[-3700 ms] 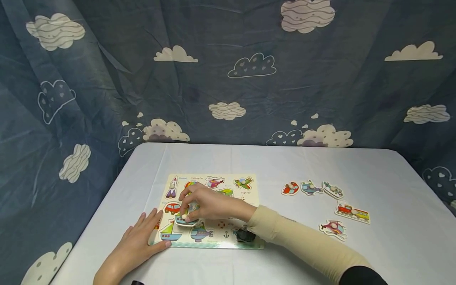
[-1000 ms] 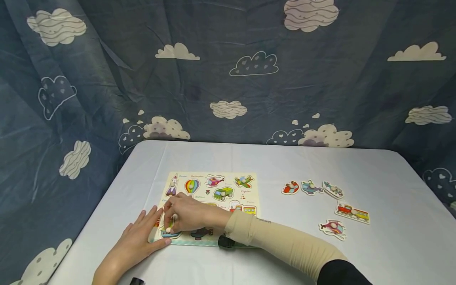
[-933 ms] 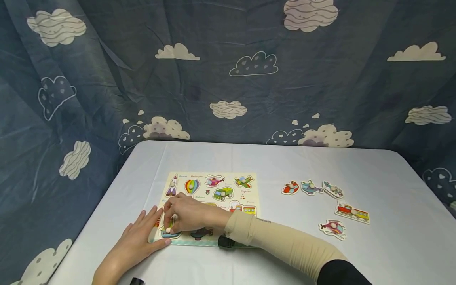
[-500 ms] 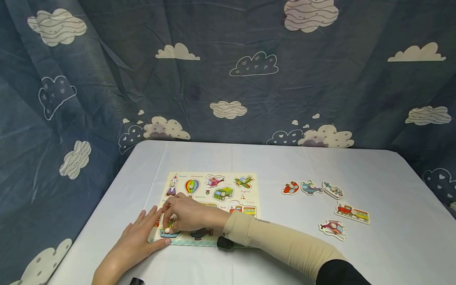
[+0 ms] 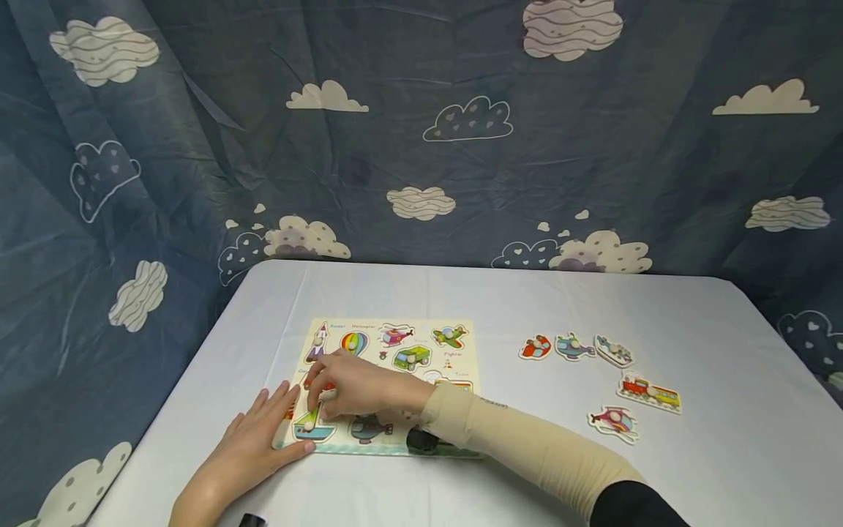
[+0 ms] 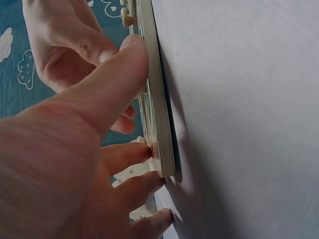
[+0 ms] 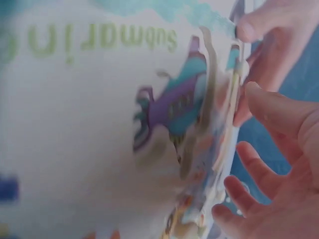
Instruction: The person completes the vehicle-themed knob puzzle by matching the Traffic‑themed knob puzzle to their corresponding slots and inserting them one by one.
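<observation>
The cream puzzle board (image 5: 421, 329), printed with vehicles, lies left of centre on the white table in the head view. My right hand (image 5: 358, 386) hovers over its lower left, holding nothing, just above a sailboat piece (image 5: 316, 433) that sits at the sailboat picture with its knob showing. In the right wrist view, that hand's fingers (image 7: 259, 167) are spread apart beside the printed submarine (image 7: 174, 104). My left hand (image 5: 253, 435) lies with straight fingers at the board's near left corner; its thumb (image 6: 134, 55) touches the board's edge. My right hand hides the board's middle.
Several knobbed pieces lie on the table right of the board: a lifebuoy (image 5: 536, 347), a submarine piece (image 5: 573, 347), a ship (image 5: 614, 351), a train (image 5: 650, 393) and a helicopter (image 5: 614, 422). A cloud-patterned dark cloth (image 5: 369, 161) hangs behind the table.
My right hand carried the sailboat piece down and left to the board's corner, held its knob there, and now has let go and lifted slightly. My left hand stays in place.
</observation>
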{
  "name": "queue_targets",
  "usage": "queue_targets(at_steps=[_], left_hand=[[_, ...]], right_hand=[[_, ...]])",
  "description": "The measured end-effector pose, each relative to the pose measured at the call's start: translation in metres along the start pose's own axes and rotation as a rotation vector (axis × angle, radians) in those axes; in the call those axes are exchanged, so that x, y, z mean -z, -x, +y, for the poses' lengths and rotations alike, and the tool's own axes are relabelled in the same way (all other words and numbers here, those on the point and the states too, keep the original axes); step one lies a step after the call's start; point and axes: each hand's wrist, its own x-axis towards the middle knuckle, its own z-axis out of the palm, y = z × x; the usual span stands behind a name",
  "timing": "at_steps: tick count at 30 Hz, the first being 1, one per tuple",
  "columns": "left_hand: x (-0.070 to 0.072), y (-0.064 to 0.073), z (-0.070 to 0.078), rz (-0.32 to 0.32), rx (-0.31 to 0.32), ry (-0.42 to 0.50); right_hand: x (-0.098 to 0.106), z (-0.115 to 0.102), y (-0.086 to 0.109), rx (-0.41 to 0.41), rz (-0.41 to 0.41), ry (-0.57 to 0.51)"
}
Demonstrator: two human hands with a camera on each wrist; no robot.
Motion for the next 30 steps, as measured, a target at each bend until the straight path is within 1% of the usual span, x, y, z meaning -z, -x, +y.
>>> queue_targets(at_steps=[10, 13, 19, 21, 26, 30], left_hand=[[0.0, -0.001, 0.0, 0.011, -0.01, -0.002], [0.0, -0.001, 0.0, 0.013, -0.011, 0.0], [-0.001, 0.0, 0.0, 0.027, -0.017, 0.001], [-0.001, 0.0, 0.0, 0.031, -0.016, 0.001], [-0.002, 0.0, 0.001, 0.018, 0.002, -0.001], [-0.003, 0.001, 0.001, 0.013, 0.013, 0.0]], right_hand=[[0.018, 0.005, 0.023, -0.015, 0.084, -0.038], [0.024, 0.006, 0.033, -0.021, 0.117, -0.037], [0.037, 0.005, 0.055, -0.036, 0.169, -0.093], [0.039, 0.006, 0.062, -0.035, 0.186, -0.094], [0.043, 0.008, 0.081, -0.039, 0.196, -0.087], [0.045, 0.008, 0.095, -0.042, 0.188, -0.108]])
